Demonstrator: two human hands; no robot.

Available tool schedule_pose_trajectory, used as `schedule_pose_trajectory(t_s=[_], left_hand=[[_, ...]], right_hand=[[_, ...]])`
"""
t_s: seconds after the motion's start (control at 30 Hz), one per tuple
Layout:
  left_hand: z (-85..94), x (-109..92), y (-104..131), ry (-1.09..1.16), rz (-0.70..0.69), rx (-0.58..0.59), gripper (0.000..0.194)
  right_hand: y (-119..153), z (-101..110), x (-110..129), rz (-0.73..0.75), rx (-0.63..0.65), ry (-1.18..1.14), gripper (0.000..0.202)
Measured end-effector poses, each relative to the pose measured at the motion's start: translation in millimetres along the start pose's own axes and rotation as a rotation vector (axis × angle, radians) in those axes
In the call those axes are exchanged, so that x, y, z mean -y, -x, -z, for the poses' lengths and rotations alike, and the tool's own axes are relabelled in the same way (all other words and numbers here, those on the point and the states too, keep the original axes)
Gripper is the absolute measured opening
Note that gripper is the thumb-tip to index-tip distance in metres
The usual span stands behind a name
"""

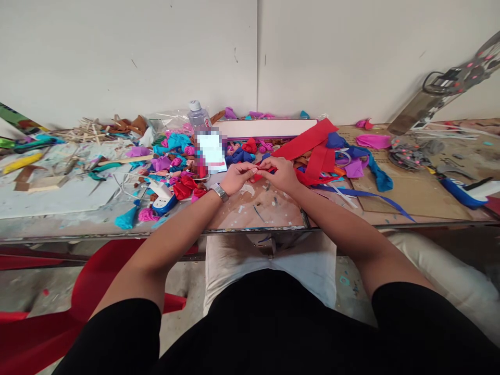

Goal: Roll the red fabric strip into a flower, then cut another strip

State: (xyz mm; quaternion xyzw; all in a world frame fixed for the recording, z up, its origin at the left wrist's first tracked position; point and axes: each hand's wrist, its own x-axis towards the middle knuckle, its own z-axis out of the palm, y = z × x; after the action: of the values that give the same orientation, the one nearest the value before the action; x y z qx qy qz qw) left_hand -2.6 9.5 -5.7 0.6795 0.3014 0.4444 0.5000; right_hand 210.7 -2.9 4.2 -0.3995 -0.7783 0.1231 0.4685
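My left hand (237, 177), with a watch (220, 191) at its wrist, pinches one end of a red fabric piece (262, 174). My right hand (282, 175) grips the same fabric close beside it, and the two sets of fingertips meet over the table edge area. Red strips (307, 141) of the same cloth spread behind my right hand; whether they join the held piece is hidden by the fingers. Just beyond my left hand a lit phone (211, 153) leans, its screen blurred out.
Piles of rolled cloth pieces (172, 151) surround the phone. A plastic bottle (199, 114) stands behind it. Power strips (164, 200) lie left and right (463, 194). At left are pliers (103, 167) and wood sticks (97, 127). A blue ribbon (375, 195) crosses cardboard (414, 200).
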Motion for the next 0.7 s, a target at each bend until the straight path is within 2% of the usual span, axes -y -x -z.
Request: schedule_pose_trajectory(t_s=[0.17,0.37,0.7], left_hand=[[-0.2,-3.5,0.4,-0.021,-0.036,0.008,0.052],[-0.4,-2.8,0.0,0.033,-0.013,0.014,0.049],[0.8,0.9,-2.6,0.0,-0.107,-0.017,0.045]], right_hand=[[1.0,-0.4,-1.9,0.015,-0.014,0.009,0.034],[1.7,-0.7,-5.5,0.034,-0.008,0.005,0.037],[-1.0,1.7,-5.6,0.082,0.005,0.023,0.05]])
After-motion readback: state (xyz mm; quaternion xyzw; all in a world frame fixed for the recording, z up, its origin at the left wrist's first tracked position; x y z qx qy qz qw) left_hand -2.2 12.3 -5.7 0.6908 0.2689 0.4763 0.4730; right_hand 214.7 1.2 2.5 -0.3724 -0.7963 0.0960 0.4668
